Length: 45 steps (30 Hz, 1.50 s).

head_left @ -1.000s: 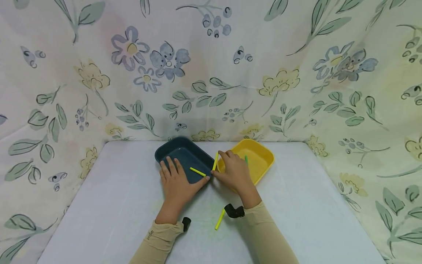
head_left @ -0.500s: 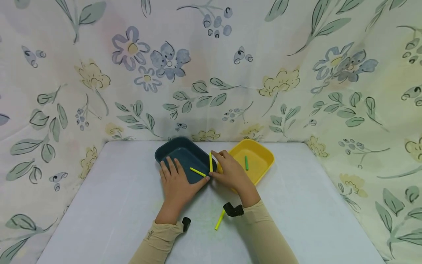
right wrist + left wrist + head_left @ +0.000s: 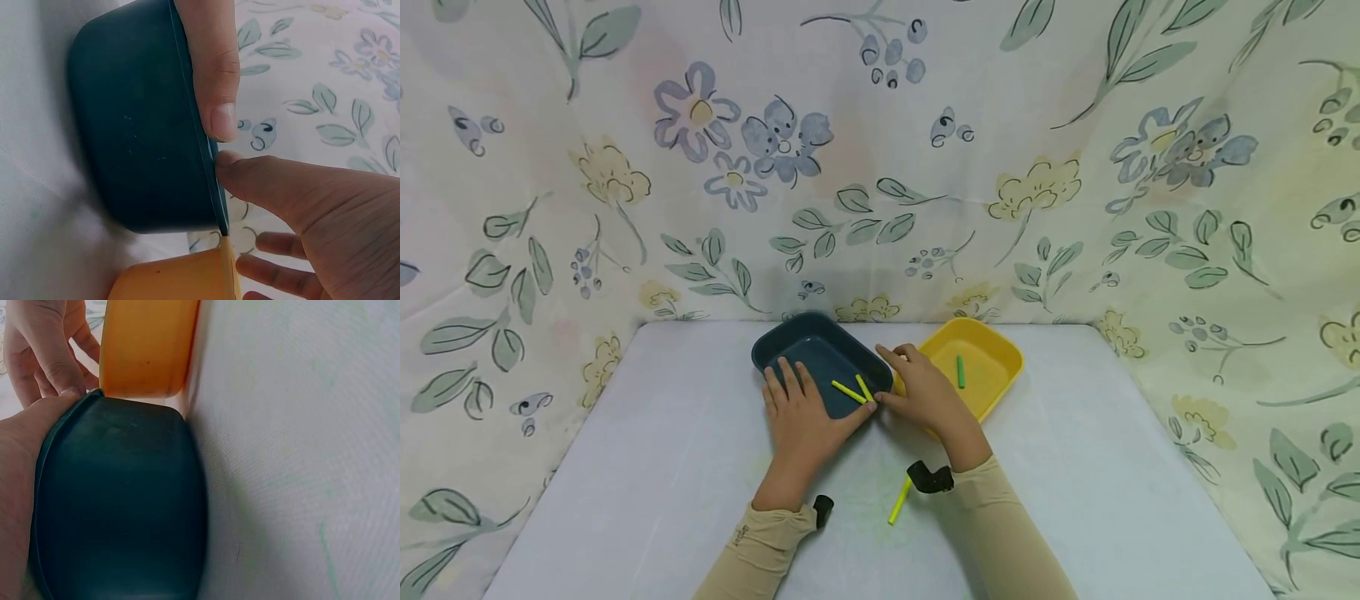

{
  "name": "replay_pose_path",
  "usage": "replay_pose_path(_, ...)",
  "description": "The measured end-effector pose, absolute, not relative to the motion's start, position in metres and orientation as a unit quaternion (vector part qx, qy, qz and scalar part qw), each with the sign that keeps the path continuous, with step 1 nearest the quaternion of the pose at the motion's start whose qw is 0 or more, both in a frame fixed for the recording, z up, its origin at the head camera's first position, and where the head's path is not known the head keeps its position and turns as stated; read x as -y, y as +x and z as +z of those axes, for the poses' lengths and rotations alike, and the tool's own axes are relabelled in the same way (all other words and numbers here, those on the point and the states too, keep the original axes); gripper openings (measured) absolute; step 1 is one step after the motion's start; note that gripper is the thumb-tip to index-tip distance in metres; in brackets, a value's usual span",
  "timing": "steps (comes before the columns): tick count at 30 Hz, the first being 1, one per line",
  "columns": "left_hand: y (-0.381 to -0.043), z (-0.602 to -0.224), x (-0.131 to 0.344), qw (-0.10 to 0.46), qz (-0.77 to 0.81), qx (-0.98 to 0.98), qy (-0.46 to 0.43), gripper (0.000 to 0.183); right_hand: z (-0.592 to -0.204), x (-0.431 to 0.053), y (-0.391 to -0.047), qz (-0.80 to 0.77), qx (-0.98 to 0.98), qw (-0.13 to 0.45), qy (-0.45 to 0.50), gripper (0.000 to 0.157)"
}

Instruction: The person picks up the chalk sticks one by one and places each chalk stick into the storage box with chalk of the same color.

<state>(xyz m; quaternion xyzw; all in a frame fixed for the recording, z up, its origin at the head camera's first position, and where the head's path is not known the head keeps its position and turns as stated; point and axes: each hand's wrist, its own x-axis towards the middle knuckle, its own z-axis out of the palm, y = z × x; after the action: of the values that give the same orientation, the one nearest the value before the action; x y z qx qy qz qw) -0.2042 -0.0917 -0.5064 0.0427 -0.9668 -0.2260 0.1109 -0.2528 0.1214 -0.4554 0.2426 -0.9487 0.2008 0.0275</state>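
Note:
My left hand [image 3: 805,423] rests with spread fingers over the near side of the dark blue tray [image 3: 805,343], its thumb along the rim. Two yellow chalk sticks, one chalk stick [image 3: 847,392] and another chalk stick [image 3: 863,387], lie in that tray by the left thumb. My right hand [image 3: 931,398] hovers at the tray's right corner with nothing between thumb and fingers. In the right wrist view its thumb [image 3: 250,181] touches the blue rim beside the left thumb [image 3: 219,94]. A green chalk stick [image 3: 960,372] lies in the yellow tray [image 3: 998,357].
Another yellow chalk stick [image 3: 898,505] lies on the white tablecloth [image 3: 662,467], partly under the right wrist's black camera [image 3: 931,478]. Both trays stand near the table's back edge, close to a floral curtain [image 3: 880,167]. Faint green smudges mark the cloth.
My right hand moved left to the blue tray with a yellow chalk stick and let it go; the stick now lies in the tray beside the other one. The left hand stayed put.

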Motion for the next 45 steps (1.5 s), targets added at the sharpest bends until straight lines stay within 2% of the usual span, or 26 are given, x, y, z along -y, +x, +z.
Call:
replay_pose_path(21, -0.203, -0.506, 0.092, 0.115, -0.233, 0.965, 0.043, 0.148, -0.456, -0.13, -0.244, 0.209, 0.947, 0.044, 0.238, 0.066)
replay_pose_path(45, -0.203, -0.504, 0.091, 0.125, -0.231, 0.964, 0.038, 0.147, -0.444, -0.145, -0.211, 0.226, 0.933, 0.084, 0.266, 0.062)
